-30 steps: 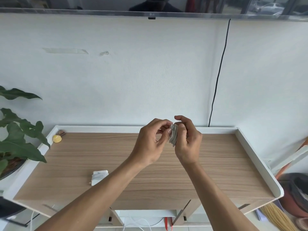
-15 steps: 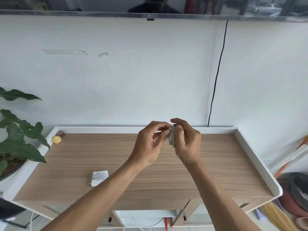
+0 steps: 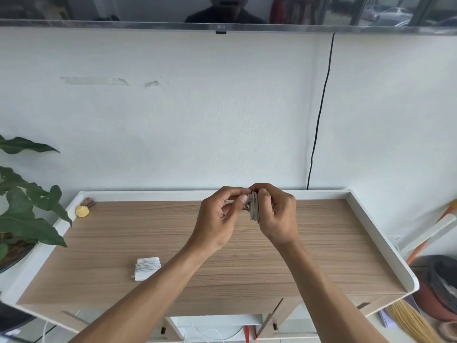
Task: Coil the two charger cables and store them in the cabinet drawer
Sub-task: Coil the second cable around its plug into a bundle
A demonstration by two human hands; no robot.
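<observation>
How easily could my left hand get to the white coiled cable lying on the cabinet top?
Probably yes, once freed: the left hand pinches the grey coil that the right hand grips. The white coiled cable lies uncovered on the cabinet top beside the left forearm, nothing in between.

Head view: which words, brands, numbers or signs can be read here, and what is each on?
"LG": small logo, middle of the lower edge of the television, faint but legible.
No other text shows; the white cable bundle carries no readable print.
</observation>
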